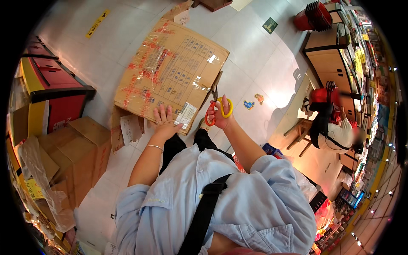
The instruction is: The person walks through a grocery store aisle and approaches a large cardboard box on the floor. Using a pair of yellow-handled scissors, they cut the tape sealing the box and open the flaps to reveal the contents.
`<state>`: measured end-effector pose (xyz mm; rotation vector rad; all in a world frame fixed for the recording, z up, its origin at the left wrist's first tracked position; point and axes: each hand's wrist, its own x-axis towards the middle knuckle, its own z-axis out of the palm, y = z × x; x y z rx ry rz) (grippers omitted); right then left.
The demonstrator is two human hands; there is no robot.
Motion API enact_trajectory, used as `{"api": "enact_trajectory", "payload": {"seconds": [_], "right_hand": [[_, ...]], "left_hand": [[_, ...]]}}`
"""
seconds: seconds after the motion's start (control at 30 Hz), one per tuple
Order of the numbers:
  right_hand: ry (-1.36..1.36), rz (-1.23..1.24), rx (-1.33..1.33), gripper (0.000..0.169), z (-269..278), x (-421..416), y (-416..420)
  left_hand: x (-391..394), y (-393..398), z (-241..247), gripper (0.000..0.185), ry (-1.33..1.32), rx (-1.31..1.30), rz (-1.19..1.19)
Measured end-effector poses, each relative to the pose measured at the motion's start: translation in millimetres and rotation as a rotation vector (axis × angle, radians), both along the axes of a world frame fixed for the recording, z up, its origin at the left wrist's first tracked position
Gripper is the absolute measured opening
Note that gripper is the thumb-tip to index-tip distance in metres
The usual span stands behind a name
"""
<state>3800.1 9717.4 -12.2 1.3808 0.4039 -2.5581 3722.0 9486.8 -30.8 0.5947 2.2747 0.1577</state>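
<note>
A large cardboard box (pixel 165 73) lies before me on the tiled floor, its upper face printed with a table and crossed by clear and red-lettered tape. A white label (pixel 186 114) is stuck near the corner closest to me. My left hand (pixel 164 122) rests flat on the box's near edge beside that label, fingers spread, holding nothing. In my right hand (pixel 221 111) is a pair of scissors (pixel 227 107) with one yellow and one red handle loop. Their dark blades point away from me at the box's right edge. Whether the tips touch the cardboard is hard to tell.
Another brown carton (pixel 76 153), with clear plastic film (pixel 47 188) beside it, stands at the left below a red and yellow display unit (pixel 60 83). Stacked red baskets (pixel 314 17) are at the upper right. A seated person (pixel 334 127) is beside shelving (pixel 328 60) on the right.
</note>
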Motion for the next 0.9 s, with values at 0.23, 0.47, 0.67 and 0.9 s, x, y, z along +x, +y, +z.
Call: {"api": "enact_trajectory", "payload": {"seconds": [0.23,0.47,0.67,0.9], "right_hand": [[0.031,0.167,0.014,0.057,43.1,5.3,9.5],[-0.067,0.253,0.095,0.057,28.5,-8.3,0.5],[-0.163,0.167,0.109,0.052,26.8,-6.0,4.4],[-0.131,0.010,0.090,0.048,57.6,36.6,14.1]], "left_hand": [[-0.3,4.0,6.2,0.089,-0.018,-0.037,0.029],[6.2,4.5,20.5,0.087,-0.028,-0.063,0.045],[19.0,12.7,38.4,0.076,0.243,-0.014,-0.001],[39.5,76.1,18.6,0.052,0.041,0.479,-0.057]]}}
